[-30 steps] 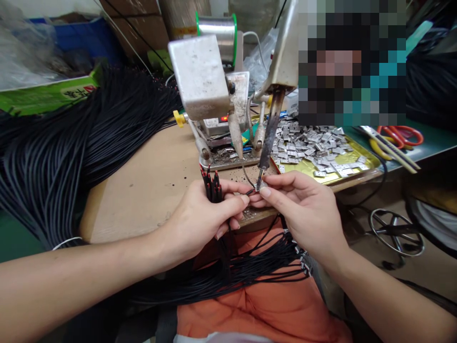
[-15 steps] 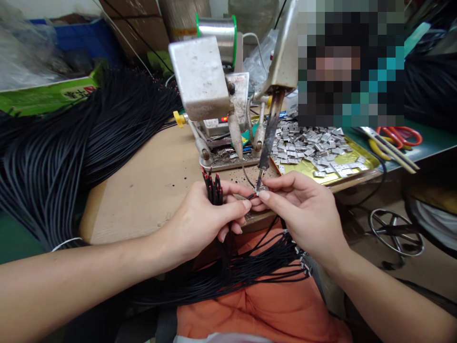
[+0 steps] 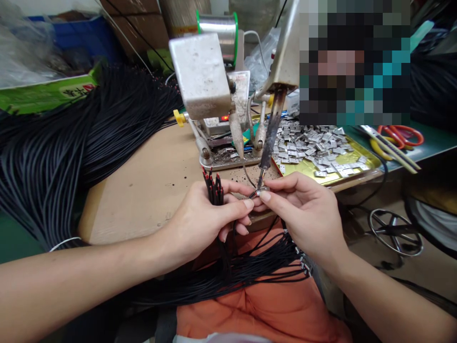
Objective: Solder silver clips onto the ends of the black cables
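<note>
My left hand (image 3: 205, 216) is closed round a bunch of black wires with red tips (image 3: 213, 186), and its thumb and forefinger pinch one wire end towards the centre. My right hand (image 3: 305, 214) pinches a small metal terminal (image 3: 263, 190) against that wire end. Both meet directly under the tip of a fixed soldering iron (image 3: 270, 138) that slants down from a metal stand (image 3: 202, 76). The bunch of wires runs down over my orange lap (image 3: 264, 305).
A yellow tray (image 3: 357, 174) heaped with small metal terminals (image 3: 310, 145) lies right of the iron. A big mass of black cables (image 3: 71, 138) covers the left. A solder spool (image 3: 217, 28) stands behind; scissors (image 3: 402, 136) lie at right. A person sits opposite.
My two hands have stayed pinched together under the iron tip, shifting only slightly. The view moved a little.
</note>
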Motion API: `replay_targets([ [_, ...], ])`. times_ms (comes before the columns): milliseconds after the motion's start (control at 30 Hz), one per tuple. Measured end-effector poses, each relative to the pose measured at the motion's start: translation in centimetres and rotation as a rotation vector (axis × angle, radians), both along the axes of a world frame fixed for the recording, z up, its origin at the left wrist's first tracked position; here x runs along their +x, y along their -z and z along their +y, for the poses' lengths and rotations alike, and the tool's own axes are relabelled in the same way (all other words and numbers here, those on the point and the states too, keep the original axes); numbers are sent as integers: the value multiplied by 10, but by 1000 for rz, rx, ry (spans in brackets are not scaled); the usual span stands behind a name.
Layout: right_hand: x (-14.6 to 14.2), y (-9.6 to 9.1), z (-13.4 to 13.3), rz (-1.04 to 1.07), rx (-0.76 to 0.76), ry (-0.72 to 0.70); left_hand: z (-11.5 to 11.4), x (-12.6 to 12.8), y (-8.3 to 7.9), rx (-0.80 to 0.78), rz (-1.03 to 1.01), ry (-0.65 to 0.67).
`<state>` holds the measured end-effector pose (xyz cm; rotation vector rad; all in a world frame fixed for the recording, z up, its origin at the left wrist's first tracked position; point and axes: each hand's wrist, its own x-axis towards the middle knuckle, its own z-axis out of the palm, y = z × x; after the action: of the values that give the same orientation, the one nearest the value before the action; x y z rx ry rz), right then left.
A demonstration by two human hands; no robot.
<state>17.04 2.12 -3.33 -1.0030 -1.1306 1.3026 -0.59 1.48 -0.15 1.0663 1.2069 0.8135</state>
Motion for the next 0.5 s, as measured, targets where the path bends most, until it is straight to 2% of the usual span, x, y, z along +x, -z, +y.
replay_targets([
  [500, 2, 2, -1, -10, 10, 1, -1, 0, 0, 3, 19, -1],
])
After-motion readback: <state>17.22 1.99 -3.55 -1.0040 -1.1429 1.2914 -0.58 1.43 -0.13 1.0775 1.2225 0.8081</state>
